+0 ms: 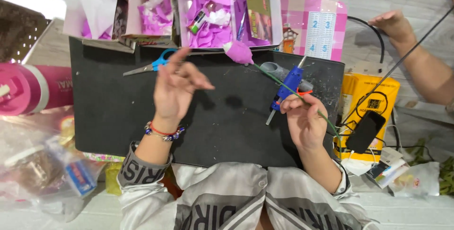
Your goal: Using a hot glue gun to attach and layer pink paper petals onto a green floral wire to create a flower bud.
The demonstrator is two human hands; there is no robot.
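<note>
My right hand (303,119) pinches a thin green stem (279,82) that runs up and left to a purple paper flower bud (239,52). Under that hand a blue glue gun (287,86) lies on the black mat (113,112). My left hand (176,86) hovers over the mat with fingers spread and nothing in it; a beaded bracelet circles its wrist. Blue-handled scissors (151,64) lie just beyond its fingertips.
Open boxes (222,12) of purple paper line the mat's far edge, next to a pink number card (314,29). A pink bottle (28,88) lies left. A yellow pack (366,102) and black phone (365,130) sit right. Another person's arm (416,55) reaches in at upper right.
</note>
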